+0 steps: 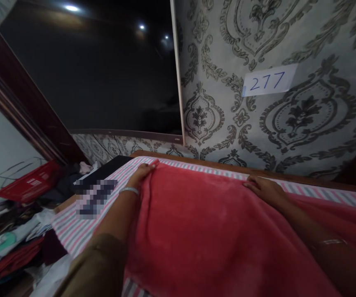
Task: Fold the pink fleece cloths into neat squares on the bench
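Note:
A red plush blanket (196,218) lies spread over a pink, grey and white striped cloth (69,225) on a wooden surface. My left hand (141,175) is closed on the blanket's far left corner, fingertips pinched at the edge. Farther right, my right hand (266,190) grips the far edge of the blanket with bent fingers. Past this hand, more of the red fabric runs off to the right. The near part of the blanket hangs toward me and out of the picture.
Behind the surface stands a patterned wall with a paper label (269,80) and a large dark TV screen (104,70). A black flat item (106,171) lies by the striped cloth. At left are piled clothes (14,251) and a red bag (29,181).

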Available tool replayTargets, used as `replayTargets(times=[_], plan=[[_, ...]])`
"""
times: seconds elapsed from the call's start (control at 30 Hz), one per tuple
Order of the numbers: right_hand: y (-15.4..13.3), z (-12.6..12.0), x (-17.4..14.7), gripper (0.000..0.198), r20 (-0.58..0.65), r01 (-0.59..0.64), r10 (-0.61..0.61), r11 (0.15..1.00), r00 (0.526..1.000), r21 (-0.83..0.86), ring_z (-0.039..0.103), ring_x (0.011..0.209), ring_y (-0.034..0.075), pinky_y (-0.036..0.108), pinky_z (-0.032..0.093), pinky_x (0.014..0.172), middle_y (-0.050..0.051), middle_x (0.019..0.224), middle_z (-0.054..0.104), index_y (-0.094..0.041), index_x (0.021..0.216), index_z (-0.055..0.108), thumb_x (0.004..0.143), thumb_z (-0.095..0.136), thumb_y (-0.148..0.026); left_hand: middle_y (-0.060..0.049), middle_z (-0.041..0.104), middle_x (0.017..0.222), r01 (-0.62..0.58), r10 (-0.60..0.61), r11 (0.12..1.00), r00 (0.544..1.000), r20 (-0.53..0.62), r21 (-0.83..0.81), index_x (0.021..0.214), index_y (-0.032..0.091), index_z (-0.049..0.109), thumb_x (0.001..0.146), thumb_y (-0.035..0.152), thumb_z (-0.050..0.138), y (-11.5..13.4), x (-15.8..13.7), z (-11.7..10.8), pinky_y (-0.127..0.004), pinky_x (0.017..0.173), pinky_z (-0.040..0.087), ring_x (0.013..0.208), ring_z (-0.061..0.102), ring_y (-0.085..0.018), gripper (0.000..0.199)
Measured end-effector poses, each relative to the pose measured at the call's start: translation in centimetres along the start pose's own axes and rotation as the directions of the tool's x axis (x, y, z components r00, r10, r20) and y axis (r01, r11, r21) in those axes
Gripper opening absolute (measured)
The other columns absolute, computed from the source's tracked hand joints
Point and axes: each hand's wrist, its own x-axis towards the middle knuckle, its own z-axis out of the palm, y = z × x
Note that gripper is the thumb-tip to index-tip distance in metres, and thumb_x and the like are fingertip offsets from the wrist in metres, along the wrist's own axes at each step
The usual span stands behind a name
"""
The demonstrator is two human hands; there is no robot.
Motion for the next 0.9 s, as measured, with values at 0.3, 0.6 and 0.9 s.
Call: replayTargets(times=[0.3,0.6,0.9], plan=[[0.1,-0.7,1.1,0.027,0.122,-0.002,0.004,1.0,0.993,-0.014,0.067,0.086,0.034,0.04,0.046,0.069,0.016,0.095,0.073,-0.021,0.089,0.067,0.087,0.056,-0.045,-0.005,0.066,0.069,0.049,-0.047,0.999,0.993,0.105,-0.018,0.077,0.018,0.064,0.086,0.051,0.058,-4.3,-8.6,-5.9,-0.029,0.061,0.046,0.066,0.06,-0.019,0.035],[-8.6,-0.4,-11.1,0.043,-0.116,0.433,-0.475,0.861,0.873,-0.267,0.058,0.124,0.035,0.054,0.047,0.105,0.018,0.135,0.062,-0.015,0.129,0.065,0.092,0.048,-0.029,-0.001,0.058,0.069,0.002,-0.007,0.996,0.999,0.052,0.092,0.066,0.02,0.055,0.07,0.041,0.074,-7.3,-17.3,-8.1,-0.029,0.068,0.043,0.077,0.058,-0.021,0.029],[-10.2,1.8,-25.5,0.058,-0.059,0.552,-0.581,0.797,0.812,-0.243,0.047,0.138,0.032,0.055,0.045,0.108,0.011,0.152,0.049,-0.027,0.149,0.049,0.096,0.049,-0.05,-0.003,0.06,0.072,0.166,-0.165,0.974,0.986,0.018,-0.153,0.077,0.018,0.059,0.078,0.045,0.067,-9.0,-21.2,-10.5,-0.027,0.058,0.046,0.068,0.059,-0.018,0.028]])
